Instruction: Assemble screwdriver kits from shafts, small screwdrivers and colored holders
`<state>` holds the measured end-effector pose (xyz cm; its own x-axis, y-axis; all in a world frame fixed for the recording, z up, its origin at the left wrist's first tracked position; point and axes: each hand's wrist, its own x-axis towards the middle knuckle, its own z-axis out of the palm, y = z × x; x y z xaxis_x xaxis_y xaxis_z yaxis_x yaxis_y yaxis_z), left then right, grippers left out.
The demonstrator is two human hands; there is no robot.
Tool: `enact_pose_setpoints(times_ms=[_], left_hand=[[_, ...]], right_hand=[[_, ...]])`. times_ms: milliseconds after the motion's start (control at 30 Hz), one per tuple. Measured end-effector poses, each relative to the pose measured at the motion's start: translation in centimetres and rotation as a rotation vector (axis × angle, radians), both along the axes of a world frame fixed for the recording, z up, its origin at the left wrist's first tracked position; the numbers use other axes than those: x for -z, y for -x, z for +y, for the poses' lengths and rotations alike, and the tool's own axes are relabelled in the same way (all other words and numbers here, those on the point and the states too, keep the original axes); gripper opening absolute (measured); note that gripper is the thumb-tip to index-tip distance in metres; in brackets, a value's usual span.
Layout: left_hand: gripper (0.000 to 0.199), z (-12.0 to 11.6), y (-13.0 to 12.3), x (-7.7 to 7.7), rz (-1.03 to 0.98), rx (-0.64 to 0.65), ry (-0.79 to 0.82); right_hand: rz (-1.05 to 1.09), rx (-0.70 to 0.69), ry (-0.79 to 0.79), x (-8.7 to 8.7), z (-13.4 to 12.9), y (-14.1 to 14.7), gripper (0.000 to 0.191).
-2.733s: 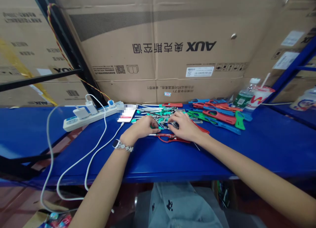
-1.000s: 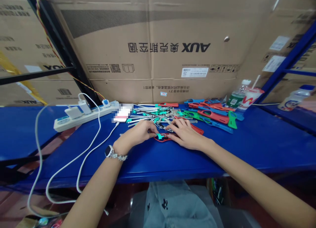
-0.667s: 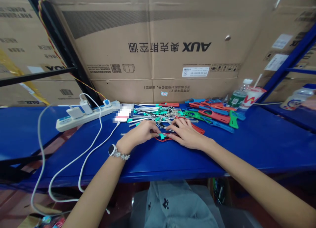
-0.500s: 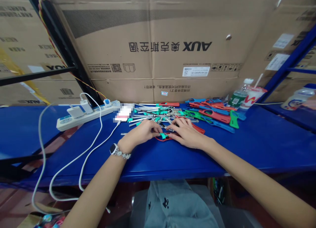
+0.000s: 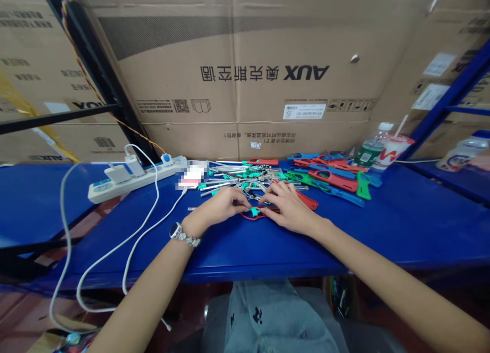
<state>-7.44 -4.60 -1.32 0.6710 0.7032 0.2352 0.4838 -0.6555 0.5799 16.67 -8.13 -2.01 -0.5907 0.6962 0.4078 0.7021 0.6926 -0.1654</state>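
Note:
My left hand has its thumb and fingers pinched at the left side of a small teal piece. That piece sits at a red plastic shell lying on the blue table. From the right, my right hand reaches over the shell with bent fingers, its fingertips on the shell's right part. Just behind both hands is a pile of metal rods with teal parts. Red, blue and green shells are heaped to the right.
A white power strip with plugs and cables lies at the left, beside a blurred flat object. A green-labelled bottle and a red-and-white cup stand at the back right. A large cardboard box rises behind.
Both hands stay almost in place at the red shell. The fingertips have shifted very slightly around the teal piece.

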Motion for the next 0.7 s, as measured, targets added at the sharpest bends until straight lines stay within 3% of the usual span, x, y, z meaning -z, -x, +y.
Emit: enact_pose_setpoints(times_ms=[200,367,700], left_hand=[[0.009,-0.3,-0.3,-0.1,0.006,0.023,-0.003],[0.016,-1.4,0.3,-0.6,-0.019,-0.019,-0.118],[0.013,-1.8,0.6,0.0,0.166,0.094,-0.182]], right_hand=[[0.056,0.016,0.053,0.0,-0.5,2.1,0.015],[0.034,0.078,0.073,0.0,-0.5,2.9,0.015],[-0.079,0.157,-0.04,-0.4,-1.1,3.3,0.016]])
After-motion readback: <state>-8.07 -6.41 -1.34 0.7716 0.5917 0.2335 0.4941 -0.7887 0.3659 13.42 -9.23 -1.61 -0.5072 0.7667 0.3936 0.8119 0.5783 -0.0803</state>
